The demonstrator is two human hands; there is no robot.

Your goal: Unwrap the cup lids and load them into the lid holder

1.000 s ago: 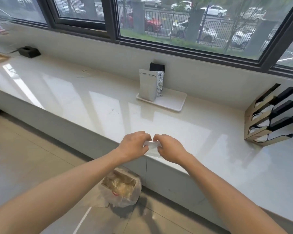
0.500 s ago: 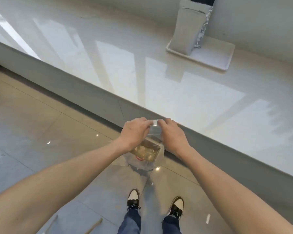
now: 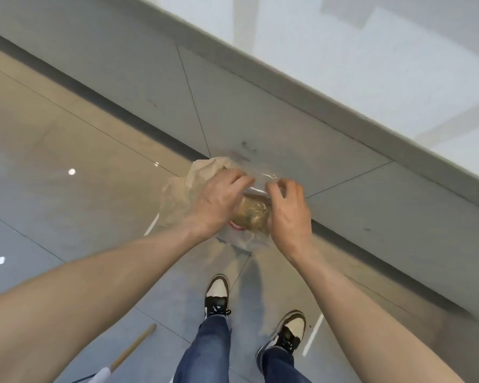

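Observation:
I am looking straight down at the floor. My left hand and my right hand are close together, each pinching an edge of a thin clear plastic wrapper stretched between them. They hover right above an open waste bin lined with a translucent bag that stands on the floor against the counter's base. Crumpled brownish waste lies inside it. No cup lids and no lid holder are in view.
The white counter's top and grey front edge run diagonally across the upper right. My two shoes stand on the glossy tiled floor just below the bin. A wooden stick lies at the lower left.
My view has tilted down from the counter to the floor. Both hands have carried the clear wrapper off the counter edge to just over the bin, and the lid holder has left the frame.

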